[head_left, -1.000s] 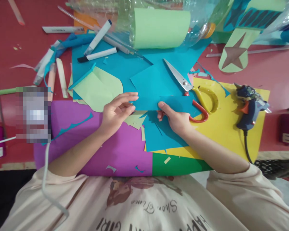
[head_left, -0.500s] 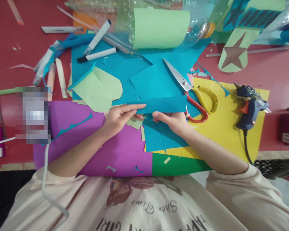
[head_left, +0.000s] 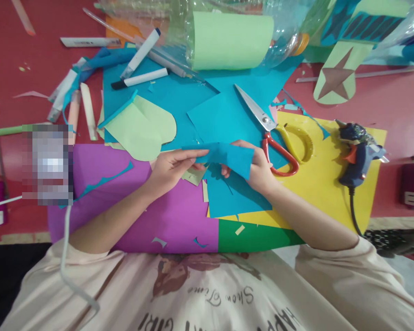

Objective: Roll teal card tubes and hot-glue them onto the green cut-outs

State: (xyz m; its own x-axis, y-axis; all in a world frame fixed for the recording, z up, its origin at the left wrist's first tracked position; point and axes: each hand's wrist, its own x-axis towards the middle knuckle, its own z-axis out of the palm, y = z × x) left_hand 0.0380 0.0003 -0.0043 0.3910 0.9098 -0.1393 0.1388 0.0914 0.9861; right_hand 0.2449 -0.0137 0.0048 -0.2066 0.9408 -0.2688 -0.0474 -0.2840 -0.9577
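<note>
A blue paper strip [head_left: 237, 157] spans the gap between my hands, its right part bent down toward me. My left hand [head_left: 174, 168] pinches the strip's left end between thumb and fingers. At the other end my right hand [head_left: 261, 170] is closed on the strip from behind, with part of its fingers covered by the paper. Just right of that hand lie scissors [head_left: 267, 124] with one red and one yellow handle, blades pointing away. Beneath the strip are blue paper sheets [head_left: 241, 197]. A light green heart-shaped paper piece [head_left: 141, 128] rests beyond my left hand.
A clear plastic bottle [head_left: 283, 46] wrapped in green paper lies at the back. Several markers [head_left: 140, 54] sit at the back left. To the right, a blue glue gun [head_left: 355, 161] rests on yellow paper [head_left: 317, 188]. Purple paper [head_left: 179, 216] covers the near left.
The strip's right end has been bent down toward me, where it was straight before. My right hand has shifted behind it, while my left hand keeps its hold.
</note>
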